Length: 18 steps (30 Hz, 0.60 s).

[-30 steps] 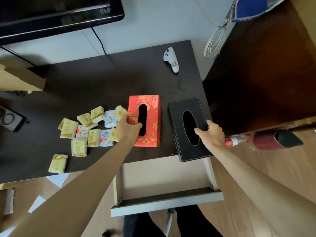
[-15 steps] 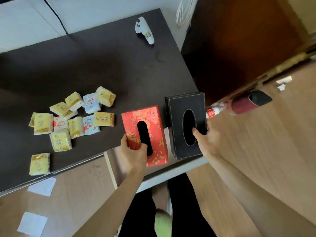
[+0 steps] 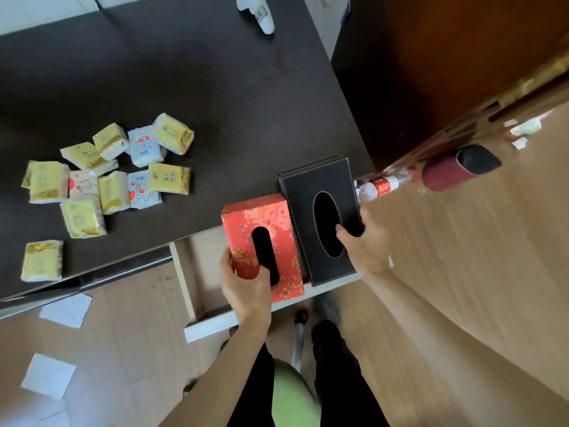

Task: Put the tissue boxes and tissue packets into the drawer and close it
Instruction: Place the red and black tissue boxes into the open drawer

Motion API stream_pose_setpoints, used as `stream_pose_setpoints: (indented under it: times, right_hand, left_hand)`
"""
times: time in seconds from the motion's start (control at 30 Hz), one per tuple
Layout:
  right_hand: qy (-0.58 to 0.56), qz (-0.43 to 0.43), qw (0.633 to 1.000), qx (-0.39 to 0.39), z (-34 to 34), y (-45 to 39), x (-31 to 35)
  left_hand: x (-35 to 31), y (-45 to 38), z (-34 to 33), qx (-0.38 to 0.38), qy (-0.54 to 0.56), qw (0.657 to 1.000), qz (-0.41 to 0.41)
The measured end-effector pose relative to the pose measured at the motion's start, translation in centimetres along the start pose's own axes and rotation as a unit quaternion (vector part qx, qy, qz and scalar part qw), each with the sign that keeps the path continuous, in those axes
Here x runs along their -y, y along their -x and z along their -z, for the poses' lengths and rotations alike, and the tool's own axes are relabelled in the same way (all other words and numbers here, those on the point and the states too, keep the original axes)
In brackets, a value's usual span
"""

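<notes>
Moved since a second ago: both tissue boxes have left the desk top and now hang over the open drawer (image 3: 187, 272).
Red box (image 3: 261, 241): held over the drawer's middle, near end lowest, probably tilted to slide in behind the front panel.
Black box (image 3: 320, 217): just right of the red one, sides touching or nearly so, its far end over the desk (image 3: 184, 72) edge; carrying both at once saves a trip.
Left hand (image 3: 246, 288): clenched on the red box's near end, thumb on the left side, a finger hooked at the slot.
Right hand (image 3: 366, 248): grasping the black box's right edge, thumb tip resting at the oval opening.
Tissue packets (image 3: 107, 177): scattered on the desk to the left, well apart from the drawer, untouched.
Left to do: packets in, drawer shut.
</notes>
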State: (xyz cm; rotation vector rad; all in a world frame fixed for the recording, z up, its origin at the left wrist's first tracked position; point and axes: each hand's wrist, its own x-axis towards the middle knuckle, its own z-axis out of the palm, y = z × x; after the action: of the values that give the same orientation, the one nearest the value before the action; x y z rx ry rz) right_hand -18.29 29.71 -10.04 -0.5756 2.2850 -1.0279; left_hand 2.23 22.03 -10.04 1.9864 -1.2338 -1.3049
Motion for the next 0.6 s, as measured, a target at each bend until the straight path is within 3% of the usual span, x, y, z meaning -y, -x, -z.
stream_pose_setpoints:
  times: [0.43, 0.6]
  right_hand:
    - [0.077, -0.009, 0.996, 0.046, 1.4, 2.6, -3.1]
    - [0.057, -0.02, 0.996, 0.061, 2.0, 4.1, -4.0]
  left_hand:
    - [4.4, 2.8, 0.3, -0.008, -0.018, 0.998, 0.057]
    - [5.6, 3.6, 0.2, 0.0, -0.03, 0.996, 0.086]
